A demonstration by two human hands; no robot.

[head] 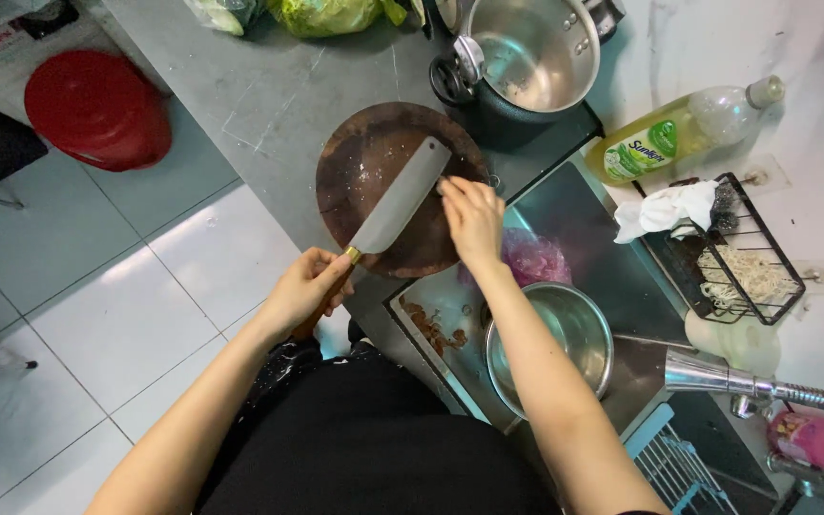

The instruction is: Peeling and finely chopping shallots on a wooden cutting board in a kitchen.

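A grey stone counter (269, 105) runs under and beyond both hands, with pale floor tiles (69, 315) off to the left of the left hand and a steel sink (565, 205) dropping away just right of the right hand. On the counter lies one round, dark wooden chopping board (364, 167), and across it one cleaver (401, 197), blade flat and slanting up to the right. The left hand (305, 286) is wrapped around the cleaver's handle at the near edge of the board, fingers curled shut on it. The right hand (472, 217) rests fingers together, tips touching the far upper part of the blade over the board's right rim. Beyond the hands stands one steel pot (536, 48) on a dark base, and past that, green vegetables in bags (326, 14) at the counter's far end. Below the right forearm sits one steel bowl (574, 329) in the sink, with a pink plastic bag (536, 257) just beside the right wrist. Farther right are one bottle of yellow dish liquid (679, 133) lying tilted, one wire rack (736, 253) holding a white cloth (669, 208), and one tap spout (746, 383). One red round lid (97, 110) lies on the floor well left of the left hand.
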